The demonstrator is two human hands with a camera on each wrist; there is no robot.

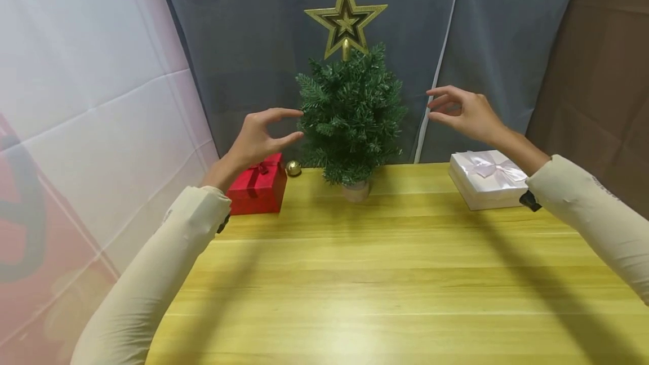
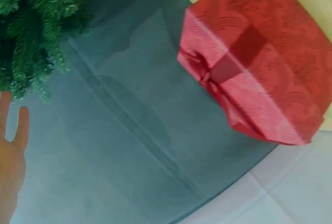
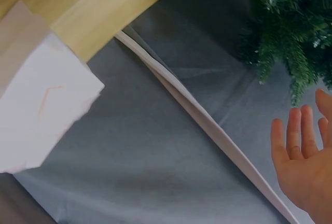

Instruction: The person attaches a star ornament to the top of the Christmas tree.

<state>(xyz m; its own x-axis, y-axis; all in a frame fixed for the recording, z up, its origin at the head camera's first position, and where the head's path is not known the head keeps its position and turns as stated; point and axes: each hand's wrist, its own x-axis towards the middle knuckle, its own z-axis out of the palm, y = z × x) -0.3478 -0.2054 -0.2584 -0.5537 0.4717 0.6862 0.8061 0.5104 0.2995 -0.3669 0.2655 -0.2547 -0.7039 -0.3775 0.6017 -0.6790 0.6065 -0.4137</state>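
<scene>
A small green Christmas tree (image 1: 352, 114) stands upright on the table in a pale round base (image 1: 356, 191), a gold star topper (image 1: 346, 18) at its tip. To its left, my left hand (image 1: 256, 137) is raised with thumb and fingers spread apart, fingertips right at the outer branches. My right hand (image 1: 469, 111) is held up on the other side, a short gap from the needles, its fingers loosely bent and nothing between them. In the right wrist view the palm (image 3: 306, 172) faces the tree's branches (image 3: 290, 32).
A red gift box (image 1: 258, 187) with a ribbon sits behind my left wrist, next to a gold bauble (image 1: 293, 168). At the right is a white gift box (image 1: 488, 176) with a pale bow. Grey cloth (image 1: 243, 32) hangs behind the wooden table (image 1: 355, 275).
</scene>
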